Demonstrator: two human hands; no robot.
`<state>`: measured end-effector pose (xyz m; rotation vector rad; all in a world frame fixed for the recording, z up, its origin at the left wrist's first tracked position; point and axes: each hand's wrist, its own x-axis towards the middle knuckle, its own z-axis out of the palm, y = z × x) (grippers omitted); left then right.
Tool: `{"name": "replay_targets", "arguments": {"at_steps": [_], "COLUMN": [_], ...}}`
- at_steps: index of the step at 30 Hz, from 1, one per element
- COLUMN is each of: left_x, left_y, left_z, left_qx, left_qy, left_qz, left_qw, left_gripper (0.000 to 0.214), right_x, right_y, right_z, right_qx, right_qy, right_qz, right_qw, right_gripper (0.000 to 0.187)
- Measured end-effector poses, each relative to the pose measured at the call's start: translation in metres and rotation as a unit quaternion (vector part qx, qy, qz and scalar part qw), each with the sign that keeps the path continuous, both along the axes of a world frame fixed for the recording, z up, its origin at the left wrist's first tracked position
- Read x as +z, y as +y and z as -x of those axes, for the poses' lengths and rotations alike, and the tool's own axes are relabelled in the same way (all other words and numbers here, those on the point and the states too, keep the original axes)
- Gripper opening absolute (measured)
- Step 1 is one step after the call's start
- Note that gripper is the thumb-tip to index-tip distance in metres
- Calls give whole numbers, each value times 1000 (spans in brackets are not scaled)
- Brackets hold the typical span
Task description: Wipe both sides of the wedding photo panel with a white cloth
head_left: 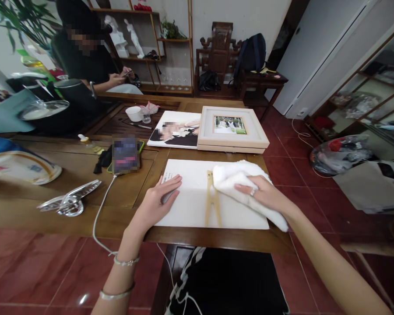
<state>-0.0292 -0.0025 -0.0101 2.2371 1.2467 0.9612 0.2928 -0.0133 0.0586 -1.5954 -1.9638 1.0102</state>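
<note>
Brown wood is the material of the table (236, 236), the largest thing here. On it lies a flat white board (190, 197), its long axis going from 9 to 3 o'clock. Beyond the board, toward 1 o'clock, is a stack of frames (256, 131). A white cloth (228, 177) lies bunched on the board at 2 o'clock, one end reaching past the edge at 4 o'clock. The right hand (264, 192) is closed upon this cloth from above. The left hand (159, 197), its thumb apart from the fingers, rests at the board's 9 o'clock edge. Between the hands lies the slim wooden stand (212, 199), its long axis from 12 to 6 o'clock. It is at 9 o'clock from the right hand, which is the nearer one, and the cloth comes just beside its top.
</note>
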Motion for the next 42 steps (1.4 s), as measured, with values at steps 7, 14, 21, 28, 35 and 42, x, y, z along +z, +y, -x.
{"name": "replay_targets", "arguments": {"at_steps": [7, 14, 21, 28, 35, 42], "left_x": [0, 0, 1, 3, 2, 1], "left_y": [0, 0, 0, 0, 0, 0], "left_z": [0, 0, 0, -2, -1, -1], "left_qx": [-2, -5, -4, -2, -3, 0], "left_qy": [-1, 0, -2, -5, -4, -3], "left_qz": [-2, 2, 6, 5, 3, 0], "left_qw": [1000, 1000, 1000, 1000, 1000, 1000], "left_gripper": [30, 30, 31, 30, 30, 29], "right_x": [-6, 1, 11, 16, 1, -13], "right_y": [47, 17, -65, -74, -9, 36], "right_z": [3, 7, 5, 3, 10, 31], "right_qx": [-44, -21, 8, 21, -35, -90], "right_qy": [57, 17, -85, -74, 48, 98], "right_qz": [-23, 0, 46, 69, 13, -53], "right_qw": [997, 1000, 995, 995, 998, 990], "right_gripper": [38, 39, 47, 45, 39, 39]}}
